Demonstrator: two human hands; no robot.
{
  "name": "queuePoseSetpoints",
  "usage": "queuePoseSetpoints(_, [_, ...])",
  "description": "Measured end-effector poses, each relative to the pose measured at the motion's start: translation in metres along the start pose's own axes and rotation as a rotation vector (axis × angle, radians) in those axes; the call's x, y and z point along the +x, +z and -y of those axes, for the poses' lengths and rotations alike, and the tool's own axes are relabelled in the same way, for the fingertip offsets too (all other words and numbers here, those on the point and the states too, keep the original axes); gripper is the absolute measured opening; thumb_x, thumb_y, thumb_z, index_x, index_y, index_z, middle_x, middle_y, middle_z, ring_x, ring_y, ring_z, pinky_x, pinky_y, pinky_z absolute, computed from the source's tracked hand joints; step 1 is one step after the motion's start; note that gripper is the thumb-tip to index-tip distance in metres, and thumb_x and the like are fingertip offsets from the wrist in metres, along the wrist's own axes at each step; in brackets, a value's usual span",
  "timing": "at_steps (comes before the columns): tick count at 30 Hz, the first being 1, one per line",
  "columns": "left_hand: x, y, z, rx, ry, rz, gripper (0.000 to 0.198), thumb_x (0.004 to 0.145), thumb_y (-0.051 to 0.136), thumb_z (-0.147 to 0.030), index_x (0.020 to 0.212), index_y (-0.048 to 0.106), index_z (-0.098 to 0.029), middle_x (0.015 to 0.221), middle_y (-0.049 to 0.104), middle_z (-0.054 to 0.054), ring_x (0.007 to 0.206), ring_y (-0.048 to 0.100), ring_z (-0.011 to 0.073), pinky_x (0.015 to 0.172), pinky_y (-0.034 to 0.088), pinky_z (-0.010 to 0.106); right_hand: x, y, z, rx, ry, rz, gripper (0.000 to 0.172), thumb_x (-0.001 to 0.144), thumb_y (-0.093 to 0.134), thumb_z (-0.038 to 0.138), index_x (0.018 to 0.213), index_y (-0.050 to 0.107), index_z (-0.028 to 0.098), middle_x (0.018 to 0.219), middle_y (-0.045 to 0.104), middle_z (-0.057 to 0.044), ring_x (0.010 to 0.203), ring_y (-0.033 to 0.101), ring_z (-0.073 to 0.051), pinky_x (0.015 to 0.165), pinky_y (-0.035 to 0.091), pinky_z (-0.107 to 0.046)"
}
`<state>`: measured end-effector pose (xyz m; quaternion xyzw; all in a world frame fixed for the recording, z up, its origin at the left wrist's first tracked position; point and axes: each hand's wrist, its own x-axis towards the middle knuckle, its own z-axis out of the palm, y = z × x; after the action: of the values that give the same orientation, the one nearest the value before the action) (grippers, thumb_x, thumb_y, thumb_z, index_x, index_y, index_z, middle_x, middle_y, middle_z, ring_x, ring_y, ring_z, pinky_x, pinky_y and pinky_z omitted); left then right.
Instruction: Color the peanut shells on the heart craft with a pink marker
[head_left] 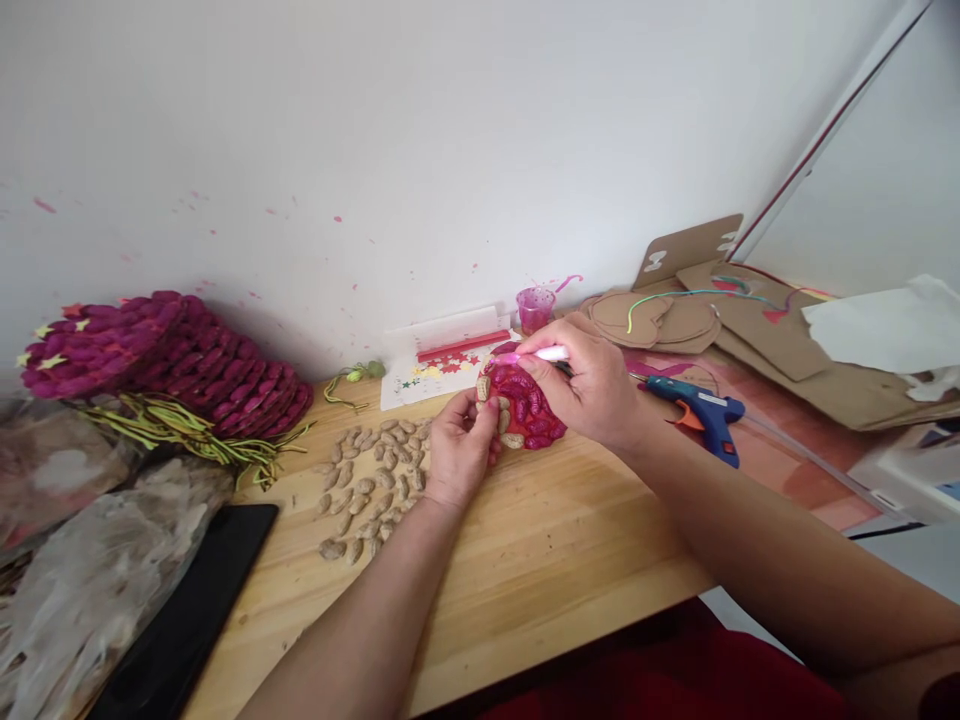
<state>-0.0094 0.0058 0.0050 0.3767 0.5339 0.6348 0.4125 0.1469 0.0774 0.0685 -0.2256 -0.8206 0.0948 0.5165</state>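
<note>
My left hand [466,440] pinches the left edge of a round piece covered in peanuts [536,405], just above the table. Most of its peanuts are magenta; several along the left and lower edge are plain tan. My right hand [581,375] is closed on a white-handled brush [553,353], whose pink tip touches the upper left part of the piece. Loose tan peanuts [385,478] lie spread on the table to the left of my left hand.
Stacked magenta peanut pieces [202,360] with yellow-green strings stand at the left, by plastic bags [112,560] and a black tray [202,610]. Behind are a pink cup [535,310] and star cutouts [450,364]. A blue glue gun [701,408] and cardboard [780,335] lie right.
</note>
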Motion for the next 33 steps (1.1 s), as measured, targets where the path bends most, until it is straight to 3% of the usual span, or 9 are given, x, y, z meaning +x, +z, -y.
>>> queuePoseSetpoints(11, [-0.0005, -0.0015, 0.0017, 0.116, 0.113, -0.029, 0.029, 0.081, 0.079, -0.045, 0.093, 0.078, -0.019, 0.055, 0.053, -0.005, 0.043, 0.042, 0.0087, 0.043, 0.033, 0.021, 0.0004, -0.0018, 0.0059, -0.027, -0.019, 0.002, 0.011, 0.101, 0.062, 0.028, 0.093, 0.069, 0.026, 0.087, 0.076, -0.004, 0.087, 0.067, -0.023, 0.083, 0.052, -0.04])
queuePoseSetpoints(33, [-0.0016, -0.0028, 0.0014, 0.183, 0.193, -0.022, 0.024, 0.086, 0.075, -0.042, 0.095, 0.08, -0.02, 0.059, 0.054, -0.003, 0.048, 0.041, 0.0101, 0.047, 0.034, 0.023, -0.0015, 0.0018, 0.0096, -0.044, -0.079, 0.041, 0.011, 0.102, 0.061, 0.03, 0.093, 0.065, 0.025, 0.083, 0.073, -0.003, 0.082, 0.062, -0.022, 0.079, 0.046, -0.04])
